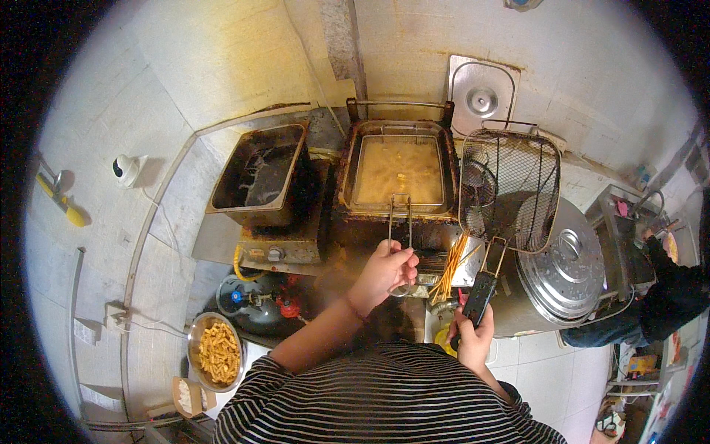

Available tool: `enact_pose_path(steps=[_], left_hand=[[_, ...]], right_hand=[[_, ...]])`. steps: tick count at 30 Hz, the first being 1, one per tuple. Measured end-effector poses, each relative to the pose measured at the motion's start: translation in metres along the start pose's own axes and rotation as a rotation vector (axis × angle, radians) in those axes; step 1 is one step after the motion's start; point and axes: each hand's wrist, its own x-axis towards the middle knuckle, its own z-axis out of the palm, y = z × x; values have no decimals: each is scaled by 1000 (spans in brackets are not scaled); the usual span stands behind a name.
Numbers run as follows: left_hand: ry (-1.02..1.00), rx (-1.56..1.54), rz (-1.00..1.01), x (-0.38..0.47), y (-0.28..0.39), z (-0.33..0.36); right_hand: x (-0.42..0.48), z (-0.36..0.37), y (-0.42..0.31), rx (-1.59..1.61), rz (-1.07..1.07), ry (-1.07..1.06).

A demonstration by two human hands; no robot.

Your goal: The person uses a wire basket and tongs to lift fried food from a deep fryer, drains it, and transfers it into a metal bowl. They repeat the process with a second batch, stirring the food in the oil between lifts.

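My left hand (391, 266) grips the wire handle (400, 225) of a fry basket (360, 169). That basket sits down in the deep fryer (343, 177), in bubbling, foaming oil (396, 158) with a few pale bits at the surface. What lies beneath the foam is hidden. My right hand (476, 336) is closed around the black grip (481, 298) of a second mesh basket (507, 191). This one is held up right of the fryer, partly over a large lidded stockpot (574, 261). Its mesh shows no food. Bamboo skewers (452, 269) stand between my hands.
A second fryer pan (259, 172) with dark oil stands left. Below it is a gas cylinder (249, 299). A steel bowl of crinkle-cut fries (218, 352) and a cardboard box (187, 395) lie lower left. Another person (654, 299) works at far right. A steel lid (481, 91) leans on the wall.
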Motion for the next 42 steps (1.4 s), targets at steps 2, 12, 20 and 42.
enact_pose_path(steps=[2, 12, 20, 42], left_hand=[[8, -2, -8, 0, 0, 0], [-14, -24, -17, 2, -2, -4], [-21, -51, -14, 2, -2, -5], [113, 390, 100, -4, -6, 0]], right_hand=[[0, -1, 0, 18, 21, -1], [0, -1, 2, 11, 16, 20], [0, -1, 3, 56, 26, 7], [2, 2, 4, 31, -6, 34]])
